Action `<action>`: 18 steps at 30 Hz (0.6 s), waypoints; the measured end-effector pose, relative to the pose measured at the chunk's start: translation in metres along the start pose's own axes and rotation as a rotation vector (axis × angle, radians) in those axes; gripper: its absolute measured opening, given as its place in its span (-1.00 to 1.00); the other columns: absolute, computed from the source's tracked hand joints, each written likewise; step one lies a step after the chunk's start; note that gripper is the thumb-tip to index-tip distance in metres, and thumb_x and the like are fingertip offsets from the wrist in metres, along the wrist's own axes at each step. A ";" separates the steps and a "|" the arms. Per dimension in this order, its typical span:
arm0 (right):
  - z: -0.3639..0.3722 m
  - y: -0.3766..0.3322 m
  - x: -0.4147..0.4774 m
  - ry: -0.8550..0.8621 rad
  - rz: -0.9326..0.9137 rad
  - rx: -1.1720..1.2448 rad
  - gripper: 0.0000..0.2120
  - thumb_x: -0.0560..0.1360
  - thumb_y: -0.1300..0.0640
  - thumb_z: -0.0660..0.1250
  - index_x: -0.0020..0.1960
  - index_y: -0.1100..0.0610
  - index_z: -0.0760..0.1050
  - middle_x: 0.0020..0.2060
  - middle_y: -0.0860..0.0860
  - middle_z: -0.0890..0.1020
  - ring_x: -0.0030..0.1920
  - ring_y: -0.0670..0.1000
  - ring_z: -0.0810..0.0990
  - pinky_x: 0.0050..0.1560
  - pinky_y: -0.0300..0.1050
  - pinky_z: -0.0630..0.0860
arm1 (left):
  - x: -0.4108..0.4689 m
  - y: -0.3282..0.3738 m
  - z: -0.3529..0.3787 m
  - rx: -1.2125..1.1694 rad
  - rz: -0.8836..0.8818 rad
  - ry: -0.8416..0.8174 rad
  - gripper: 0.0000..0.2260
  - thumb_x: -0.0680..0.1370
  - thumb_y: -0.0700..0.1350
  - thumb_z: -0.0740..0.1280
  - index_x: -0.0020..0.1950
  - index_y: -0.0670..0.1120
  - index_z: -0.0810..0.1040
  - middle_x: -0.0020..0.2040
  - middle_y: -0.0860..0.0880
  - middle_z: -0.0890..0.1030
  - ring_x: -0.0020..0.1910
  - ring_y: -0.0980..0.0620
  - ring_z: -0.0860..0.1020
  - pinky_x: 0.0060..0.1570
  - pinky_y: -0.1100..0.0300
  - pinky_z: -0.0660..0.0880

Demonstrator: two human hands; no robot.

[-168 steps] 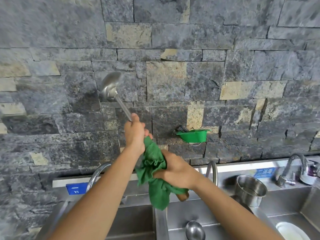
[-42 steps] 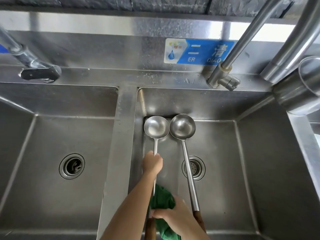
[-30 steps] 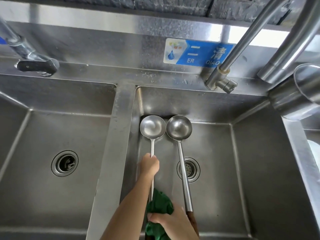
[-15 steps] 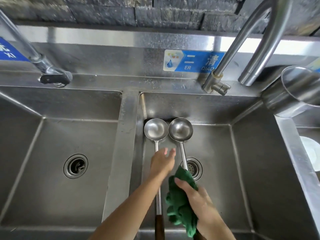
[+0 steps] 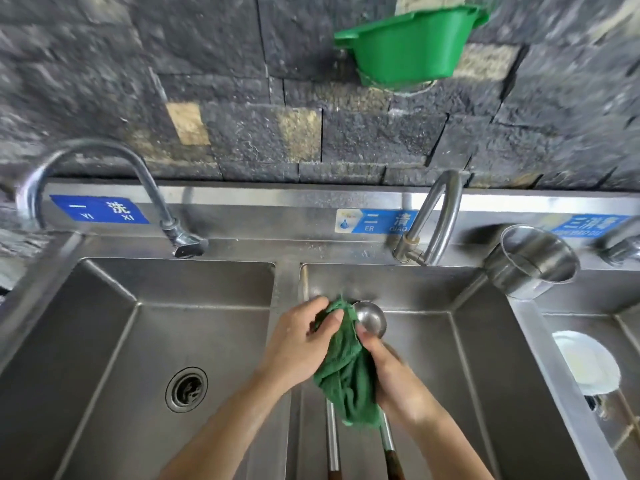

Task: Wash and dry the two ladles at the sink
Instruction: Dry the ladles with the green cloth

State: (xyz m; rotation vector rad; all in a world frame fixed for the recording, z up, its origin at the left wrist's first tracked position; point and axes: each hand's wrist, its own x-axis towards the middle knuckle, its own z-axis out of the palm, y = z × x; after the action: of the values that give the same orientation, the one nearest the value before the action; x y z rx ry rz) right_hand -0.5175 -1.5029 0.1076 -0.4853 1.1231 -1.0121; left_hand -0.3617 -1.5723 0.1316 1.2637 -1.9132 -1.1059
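Both hands (image 5: 298, 344) grip green cloth (image 5: 346, 375); sink label (image 5: 377, 221) "ER QIAO".

A dark stone wall (image 5: 242, 81) rises behind the steel unit, a few tan blocks set among the grey. A green plastic basket (image 5: 408, 46) hangs on it, high and right of centre. Three blue labels run along the backsplash: left (image 5: 100, 209), middle (image 5: 377, 221) and right (image 5: 585, 225). A curved tap (image 5: 104, 168) arches at the left. A steel cup (image 5: 533, 261) stands on the ledge at the right, tilted toward the camera. A white dish (image 5: 585, 362) lies in the rightmost basin.
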 end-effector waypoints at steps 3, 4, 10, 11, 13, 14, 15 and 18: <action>0.010 -0.018 -0.011 -0.062 -0.077 -0.255 -0.48 0.52 -0.26 0.44 0.28 0.11 0.64 0.24 0.19 0.69 0.29 0.19 0.65 0.34 0.14 0.57 | -0.001 0.020 -0.041 -0.273 -0.074 0.015 -0.80 0.58 0.14 0.29 -0.06 0.04 0.57 -0.17 0.16 0.70 -0.21 0.20 0.65 -0.23 0.37 0.54; 0.012 -0.022 -0.013 -0.077 -0.102 -0.341 -0.48 0.51 -0.25 0.45 0.28 0.11 0.64 0.22 0.18 0.70 0.28 0.21 0.65 0.38 0.23 0.51 | -0.002 0.022 -0.053 -0.282 -0.103 0.035 -0.76 0.57 0.15 0.28 0.00 0.01 0.59 -0.06 0.11 0.72 -0.09 0.14 0.68 -0.11 0.29 0.60; 0.033 -0.069 -0.026 -0.163 -0.253 -1.053 -0.68 0.40 -0.23 0.51 -0.17 0.02 0.61 -0.26 0.03 0.61 -0.25 -0.07 0.57 -0.12 0.04 0.51 | -0.007 0.034 -0.113 -0.333 -0.156 0.241 -0.84 0.67 0.01 0.22 -0.02 -0.01 0.53 -0.01 -0.01 0.74 0.00 0.05 0.69 0.01 0.19 0.57; 0.036 -0.077 -0.027 -0.134 -0.272 -1.187 -0.60 0.38 -0.26 0.50 -0.20 0.08 0.58 -0.25 0.12 0.60 -0.27 -0.04 0.54 -0.12 0.10 0.50 | -0.006 0.036 -0.126 -0.455 -0.184 0.284 -0.85 0.68 -0.03 0.21 -0.01 -0.01 0.53 -0.02 -0.07 0.74 0.01 -0.01 0.70 -0.01 0.12 0.60; 0.037 -0.088 -0.028 -0.111 -0.238 -1.193 -0.57 0.39 -0.25 0.52 -0.10 0.13 0.65 -0.16 0.14 0.68 -0.20 -0.02 0.62 -0.01 0.11 0.56 | -0.002 0.035 -0.151 -0.716 -0.276 0.372 -0.86 0.69 -0.07 0.19 0.11 -0.05 0.52 0.00 -0.19 0.72 -0.01 -0.10 0.71 -0.12 0.03 0.65; 0.035 -0.091 -0.030 -0.134 -0.192 -1.100 -0.59 0.40 -0.22 0.53 0.00 0.10 0.68 -0.11 0.10 0.73 -0.11 -0.03 0.69 0.07 0.10 0.59 | -0.001 0.032 -0.162 -0.817 -0.322 0.407 -0.84 0.70 -0.06 0.17 0.18 -0.07 0.49 -0.01 -0.20 0.72 -0.04 -0.11 0.71 -0.14 0.00 0.65; 0.033 -0.093 -0.030 -0.160 -0.151 -1.004 -0.59 0.41 -0.19 0.53 0.09 0.08 0.69 -0.04 0.06 0.76 0.01 0.00 0.72 0.19 0.11 0.60 | -0.002 0.026 -0.172 -0.900 -0.360 0.429 -0.81 0.70 -0.05 0.15 0.22 -0.09 0.48 -0.02 -0.17 0.72 -0.07 -0.11 0.70 -0.11 -0.04 0.63; 0.031 -0.087 -0.026 -0.221 -0.107 -0.758 -0.67 0.50 -0.03 0.50 0.21 0.08 0.68 0.13 0.10 0.75 0.20 0.12 0.70 0.40 0.14 0.49 | -0.011 0.005 -0.182 -1.091 -0.474 0.416 -0.75 0.71 0.00 0.10 0.01 -0.07 0.51 0.05 -0.16 0.68 -0.07 -0.12 0.63 0.09 -0.18 0.53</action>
State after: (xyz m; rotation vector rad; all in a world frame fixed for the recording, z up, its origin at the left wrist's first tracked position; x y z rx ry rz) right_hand -0.5285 -1.5279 0.2000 -1.2416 1.2680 -0.5704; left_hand -0.2109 -1.6192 0.2236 1.1325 -0.4932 -1.6126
